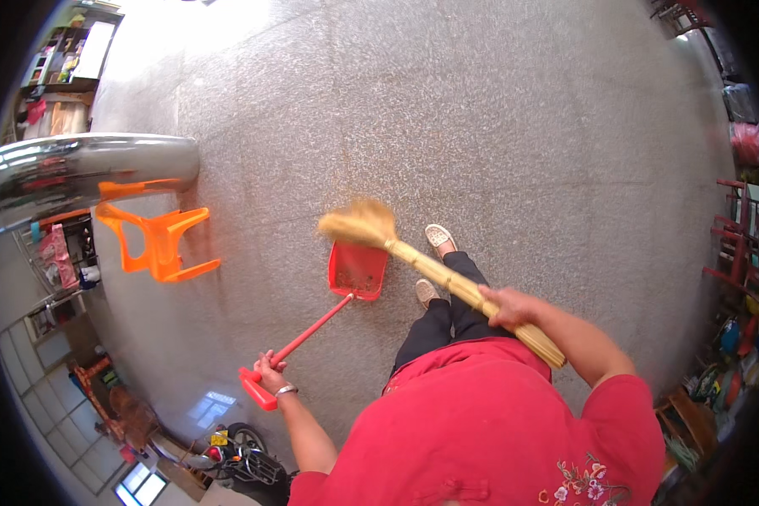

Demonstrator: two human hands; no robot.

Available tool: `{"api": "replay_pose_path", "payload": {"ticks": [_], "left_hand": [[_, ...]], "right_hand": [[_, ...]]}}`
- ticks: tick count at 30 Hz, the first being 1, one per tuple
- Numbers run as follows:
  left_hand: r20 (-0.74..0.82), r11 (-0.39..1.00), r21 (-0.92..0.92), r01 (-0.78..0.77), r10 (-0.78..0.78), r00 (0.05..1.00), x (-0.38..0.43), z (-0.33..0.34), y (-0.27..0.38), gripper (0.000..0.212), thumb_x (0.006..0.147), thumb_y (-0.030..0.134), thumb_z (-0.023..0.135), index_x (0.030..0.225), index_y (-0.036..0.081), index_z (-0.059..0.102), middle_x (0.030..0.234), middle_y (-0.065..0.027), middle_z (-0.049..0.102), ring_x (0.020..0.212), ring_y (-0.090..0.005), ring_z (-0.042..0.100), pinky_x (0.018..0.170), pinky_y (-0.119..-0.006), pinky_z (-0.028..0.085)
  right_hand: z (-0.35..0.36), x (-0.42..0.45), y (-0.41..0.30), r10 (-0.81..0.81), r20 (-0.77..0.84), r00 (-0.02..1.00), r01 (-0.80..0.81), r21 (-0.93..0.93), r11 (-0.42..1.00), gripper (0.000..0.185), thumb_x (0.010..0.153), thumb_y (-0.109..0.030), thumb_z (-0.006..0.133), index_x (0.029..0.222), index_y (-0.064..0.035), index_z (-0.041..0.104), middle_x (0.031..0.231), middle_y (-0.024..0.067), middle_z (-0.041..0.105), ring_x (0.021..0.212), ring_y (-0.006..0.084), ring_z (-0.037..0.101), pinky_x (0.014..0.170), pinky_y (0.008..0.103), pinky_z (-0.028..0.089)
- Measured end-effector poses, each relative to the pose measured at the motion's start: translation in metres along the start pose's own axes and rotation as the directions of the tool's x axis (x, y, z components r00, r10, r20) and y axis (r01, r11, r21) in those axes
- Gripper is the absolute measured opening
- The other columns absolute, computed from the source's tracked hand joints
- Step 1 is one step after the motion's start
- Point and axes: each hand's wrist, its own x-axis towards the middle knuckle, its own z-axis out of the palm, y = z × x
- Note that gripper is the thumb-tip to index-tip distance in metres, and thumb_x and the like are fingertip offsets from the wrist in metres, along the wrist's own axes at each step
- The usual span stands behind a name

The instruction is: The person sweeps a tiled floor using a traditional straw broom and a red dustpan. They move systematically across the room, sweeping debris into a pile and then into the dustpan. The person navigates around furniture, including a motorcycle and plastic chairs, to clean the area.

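My left hand (271,372) is closed around the red handle of a long-handled dustpan, just above its grip end. The dustpan's red pan (358,269) rests on the floor in front of my feet, with dark debris in it. In my right hand (511,307) is the thick bound handle of a straw broom (443,276). The broom's bristle head (358,222) lies at the pan's front edge and partly hides it; the bristles are blurred.
An orange plastic stool (158,243) lies on its side at the left, near a shiny metal column (101,166). A motorcycle (246,452) stands at lower left. Shelves line the upper left, and red chairs (734,234) stand along the right. Speckled floor (512,126) spreads ahead.
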Motion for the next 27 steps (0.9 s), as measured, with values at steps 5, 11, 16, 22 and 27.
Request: {"api": "replay_pose_path", "payload": {"ticks": [5,11,16,22,27], "left_hand": [[0.007,1.0,-0.022,0.021,-0.02,1.0,-0.007,-0.017,-0.001,0.025,0.086,0.025,0.055,0.088,-0.001,0.055,0.084,-0.0127,0.065,0.045,-0.0126,0.053,0.042,-0.021,0.043],[0.021,0.998,-0.068,-0.002,0.003,1.0,-0.017,-0.04,-0.009,0.024,0.085,0.023,0.058,0.087,-0.001,0.056,0.08,-0.0111,0.064,0.045,-0.0129,0.053,0.041,-0.021,0.043],[0.058,0.996,-0.04,-0.081,0.083,0.995,-0.009,-0.06,-0.026,0.022,0.083,0.02,0.061,0.084,-0.001,0.057,0.073,-0.0076,0.061,0.044,-0.0131,0.052,0.042,-0.021,0.043],[0.165,0.995,0.047,-0.091,0.082,0.983,-0.013,-0.072,-0.036,0.025,0.086,0.026,0.057,0.088,0.001,0.054,0.085,-0.0108,0.063,0.048,-0.0129,0.054,0.042,-0.021,0.046],[0.185,0.991,0.064,-0.116,0.102,0.977,-0.005,-0.08,-0.054,0.026,0.087,0.027,0.055,0.087,0.001,0.055,0.084,-0.0111,0.064,0.048,-0.0138,0.054,0.044,-0.024,0.046]], "right_hand": [[0.033,-0.05,-0.012,-0.005,-0.085,0.996,0.014,0.11,0.994,0.088,0.067,-0.017,0.068,0.141,-0.012,0.021,0.084,0.0202,0.061,0.072,0.0257,0.061,0.069,0.0348,0.048],[0.023,-0.047,0.053,0.03,-0.572,0.82,0.092,0.183,0.979,0.09,0.064,-0.014,0.069,0.141,-0.0153,0.023,0.104,0.0192,0.059,0.089,0.025,0.059,0.079,0.0337,0.047],[-0.021,-0.039,0.107,0.234,-0.757,0.611,0.134,0.39,0.911,0.088,0.063,-0.007,0.071,0.139,-0.007,0.026,0.111,0.0169,0.058,0.094,0.0228,0.058,0.08,0.0326,0.047],[-0.046,-0.002,0.167,0.309,-0.796,0.52,0.202,0.467,0.861,0.056,0.064,-0.005,0.068,0.115,-0.0001,0.046,0.086,0.0098,0.058,0.073,0.0183,0.056,0.062,0.0322,0.047],[0.023,0.037,0.129,0.28,-0.717,0.638,0.256,0.541,0.801,0.05,0.06,-0.004,0.069,0.105,-0.0001,0.049,0.083,0.0124,0.059,0.073,0.0216,0.058,0.064,0.035,0.049]]}}
